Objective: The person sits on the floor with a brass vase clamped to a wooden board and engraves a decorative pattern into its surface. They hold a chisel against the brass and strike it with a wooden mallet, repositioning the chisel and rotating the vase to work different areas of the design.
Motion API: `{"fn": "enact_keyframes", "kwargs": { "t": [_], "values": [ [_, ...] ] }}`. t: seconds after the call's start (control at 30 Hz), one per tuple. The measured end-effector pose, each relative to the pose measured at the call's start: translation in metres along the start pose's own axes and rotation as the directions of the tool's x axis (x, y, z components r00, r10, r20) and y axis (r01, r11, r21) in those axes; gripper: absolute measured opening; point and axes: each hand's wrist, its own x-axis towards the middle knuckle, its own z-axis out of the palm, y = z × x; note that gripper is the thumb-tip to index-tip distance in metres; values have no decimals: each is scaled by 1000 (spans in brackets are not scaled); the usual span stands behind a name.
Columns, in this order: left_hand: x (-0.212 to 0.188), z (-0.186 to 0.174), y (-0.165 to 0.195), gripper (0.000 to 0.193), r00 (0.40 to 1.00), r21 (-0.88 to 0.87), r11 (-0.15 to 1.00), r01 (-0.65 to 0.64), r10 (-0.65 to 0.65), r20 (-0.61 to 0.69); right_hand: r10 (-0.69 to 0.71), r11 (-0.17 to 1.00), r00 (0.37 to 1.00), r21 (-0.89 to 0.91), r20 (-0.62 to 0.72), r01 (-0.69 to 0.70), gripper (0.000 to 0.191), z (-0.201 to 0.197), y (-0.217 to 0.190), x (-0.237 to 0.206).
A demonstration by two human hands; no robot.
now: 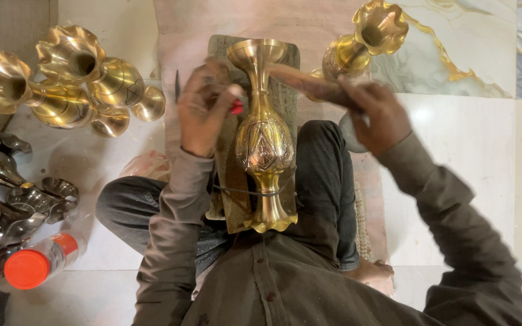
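- A brass vase (264, 136) lies lengthwise on a padded board (285, 90) across the seated person's lap, its flared foot toward the body and a dark cord around its lower neck.
- The left hand (203, 111) is closed on a small tool with a red part (237, 108); the tip is hidden against the vase.
- The right hand (379, 115) grips a wooden handle (309, 84), blurred, its head hard to make out.
- More brass vases (67, 84) lie on the floor at left, another one (364, 42) above right.
- Dark metal pieces (13, 193) are cut off by the left edge, beside a bottle with an orange cap (28, 268).
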Motion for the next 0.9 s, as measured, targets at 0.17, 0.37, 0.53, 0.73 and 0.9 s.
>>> {"fn": "enact_keyframes", "kwargs": {
  "t": [0.17,0.37,0.53,0.73,0.9],
  "values": [
    [-35,-31,-6,34,973,11,990,142,-137,-187,279,908,960,323,8,-267,61,57,-19,-67],
    [-81,-46,-8,28,923,-52,963,264,-268,-275,471,701,882,608,-4,-371,62,113,-60,-119],
    [-109,-44,3,38,929,54,953,297,-275,-246,533,669,846,606,14,-431,66,104,-78,-128],
    [-106,-21,6,35,998,31,997,66,-67,22,429,814,889,493,-157,-306,67,75,-87,-123],
    [-95,-1,18,32,987,203,976,74,-101,126,343,899,921,349,-187,-264,64,65,-89,-126]
  ]
}}
